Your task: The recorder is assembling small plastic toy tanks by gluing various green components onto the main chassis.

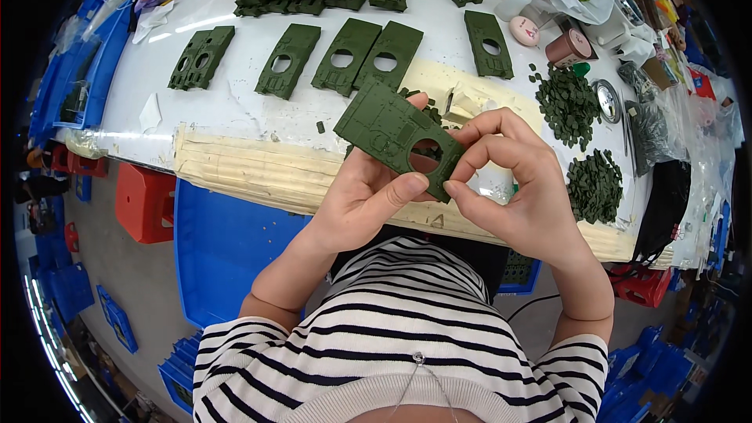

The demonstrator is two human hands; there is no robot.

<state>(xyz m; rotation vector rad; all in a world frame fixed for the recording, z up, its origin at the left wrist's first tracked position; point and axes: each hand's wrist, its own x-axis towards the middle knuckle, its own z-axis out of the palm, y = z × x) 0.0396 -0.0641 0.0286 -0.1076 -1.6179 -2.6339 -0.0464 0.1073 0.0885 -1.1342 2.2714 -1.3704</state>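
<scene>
The left hand (359, 197) grips a dark-green model tank hull (384, 124) — flat, embossed, round-holed. The right hand (523, 180) pinches its edge.

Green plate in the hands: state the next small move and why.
Probably a gentle press by the right hand at the holed end of the green plate: that hand touches it there, while the left hand supports the plate from below.

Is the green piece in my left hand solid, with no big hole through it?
No, the green piece in the left hand has a large round hole near the end by the right hand.
</scene>
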